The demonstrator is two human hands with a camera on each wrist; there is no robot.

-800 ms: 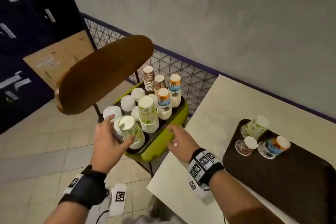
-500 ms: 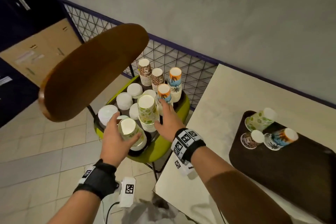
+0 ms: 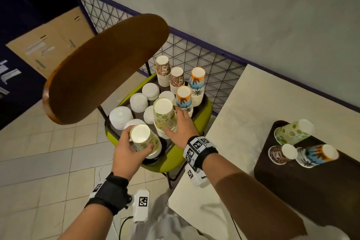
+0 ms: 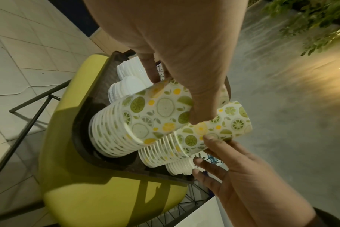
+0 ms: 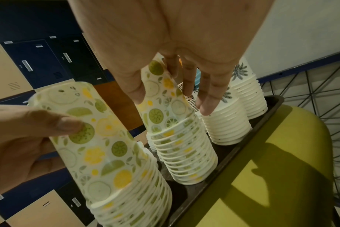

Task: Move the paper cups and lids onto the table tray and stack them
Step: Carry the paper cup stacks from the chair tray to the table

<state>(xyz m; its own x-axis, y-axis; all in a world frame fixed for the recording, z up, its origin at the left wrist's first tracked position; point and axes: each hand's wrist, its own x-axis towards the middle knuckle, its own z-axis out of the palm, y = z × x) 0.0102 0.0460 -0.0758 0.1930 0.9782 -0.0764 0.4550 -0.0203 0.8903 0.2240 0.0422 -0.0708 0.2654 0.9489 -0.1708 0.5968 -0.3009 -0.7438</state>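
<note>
Around my work area
I see a green-seated chair [image 3: 187, 154] with a brown backrest [image 3: 105, 68], wire fencing [image 3: 194, 58], and lockers [image 5: 39, 64] behind.

Plain grey wall [image 3: 253, 6] with a purple strip along the bottom, black wire grid panel [image 3: 194, 56] leaning against it. Beige tiled floor [image 3: 39, 152], dark blue and tan lockers [image 3: 29, 15] on the left, brown chair back [image 3: 105, 68] up front

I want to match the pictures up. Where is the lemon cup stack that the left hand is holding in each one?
Head: lemon cup stack, lower middle, in the left hand.
Left wrist: picture's middle, under the hand.
Right wrist: lower left.
Shared landmark: the green chair seat.
</note>
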